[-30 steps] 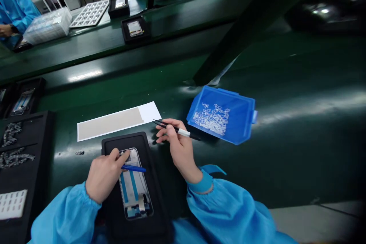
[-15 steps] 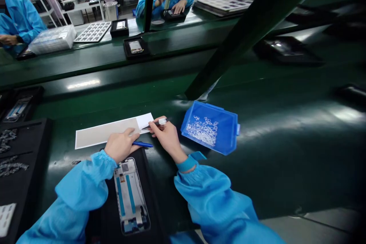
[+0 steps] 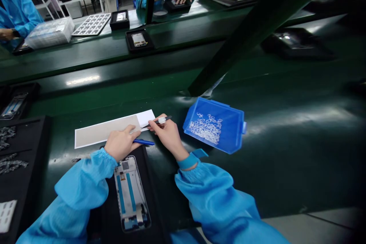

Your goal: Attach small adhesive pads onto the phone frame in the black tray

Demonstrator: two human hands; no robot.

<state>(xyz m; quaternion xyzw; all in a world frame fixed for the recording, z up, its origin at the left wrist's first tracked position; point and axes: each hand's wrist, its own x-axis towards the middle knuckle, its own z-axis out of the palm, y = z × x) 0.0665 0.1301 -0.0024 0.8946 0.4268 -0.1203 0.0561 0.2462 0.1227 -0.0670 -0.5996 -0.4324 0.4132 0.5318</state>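
Observation:
A long label sheet [image 3: 100, 133], beige with a white strip at its right end, lies on the green bench. My left hand [image 3: 120, 144] presses it with a fingertip while a slim blue pen-like tool [image 3: 145, 142] is tucked in the same hand. My right hand [image 3: 169, 134] pinches dark tweezers [image 3: 169, 117] with a white wrap, their tips at the border of the white strip. Whether the tips hold anything is too small to tell. Below my left hand, an opened phone housing [image 3: 132, 194] with two blue strips rests in a black tray [image 3: 156, 202].
Right of my hands stands a blue bin [image 3: 234, 122] holding many small clear pieces. A slanted green post [image 3: 228, 49] rises behind it. Black trays [image 3: 28, 183] with dark parts are at left. Across the bench, co-workers in blue sleeves [image 3: 17, 4] sit near phone parts.
The view has shifted slightly, so the bin appears a little farther right. Both hands stay at the sheet, and more of the tweezers' dark end shows now.

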